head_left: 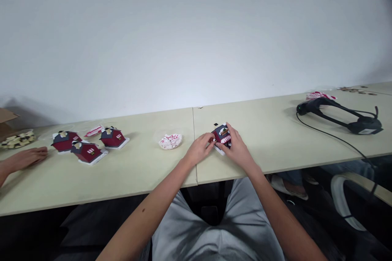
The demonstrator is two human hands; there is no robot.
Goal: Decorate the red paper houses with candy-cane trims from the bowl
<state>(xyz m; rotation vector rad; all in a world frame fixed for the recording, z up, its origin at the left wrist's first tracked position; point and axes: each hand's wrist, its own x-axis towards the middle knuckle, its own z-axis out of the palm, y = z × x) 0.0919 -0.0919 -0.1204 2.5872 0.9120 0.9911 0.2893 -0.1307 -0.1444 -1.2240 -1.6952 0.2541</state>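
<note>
A small dark red model house (226, 139) with white and red striped trim stands on the table in front of me. My right hand (239, 151) is closed around its right side, the fingers reaching over the top and the thumb near the base. At the left side of the house, my left hand (199, 149) pinches with thumb and fingertips against the wall; what is between them is too small to make out. A clear tub (170, 142) of small white and red pieces sits left of my left hand. Just behind the house lies a small black piece (216, 124).
Three similar houses (88, 151) stand to the left, near another person's hand (29, 158) and a tub of cream and black pieces (18, 140). A black headset-like device (343, 116) with a cable lies at the right, before a red and white bundle (320, 96).
</note>
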